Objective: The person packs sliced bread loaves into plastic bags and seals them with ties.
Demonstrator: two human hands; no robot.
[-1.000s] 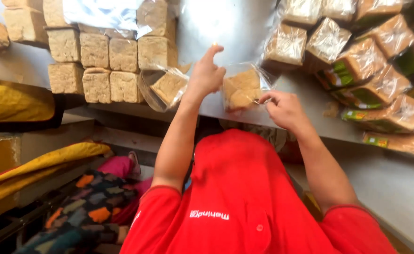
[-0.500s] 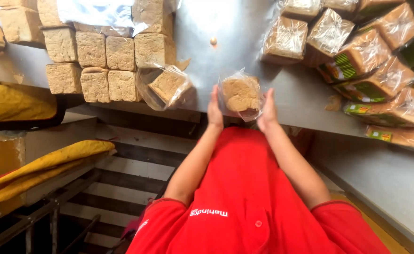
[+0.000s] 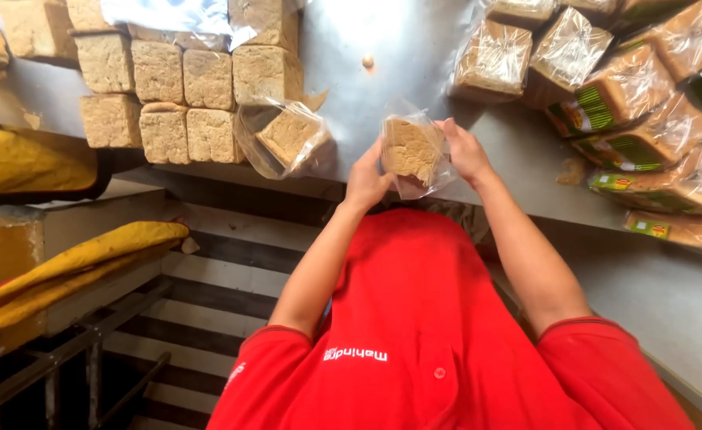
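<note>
Steel worktop [image 3: 351, 72], grey, crumbed, set at the edge of a bakery packing station.

Item: bagged loaf [image 3: 411, 151], brown bread in a clear plastic bag, now lifted upright between both hands; half a second ago it sat lower, pressed flat between the palms.
Left hand [image 3: 364, 179]: grasping the loaf's near-left side.
Right hand [image 3: 464, 150]: gripping the bag's right edge, fingers curled.
Left of the hands: a second bagged loaf [image 3: 287, 137], open-mouthed, then unwrapped loaves [image 3: 160, 95] in rows.
Right of the hands: wrapped loaves [image 3: 606, 87], stacked.
Obscured: bag mouth behind the fingers, sealed or not unclear; far-left hand cut off by the frame.
</note>
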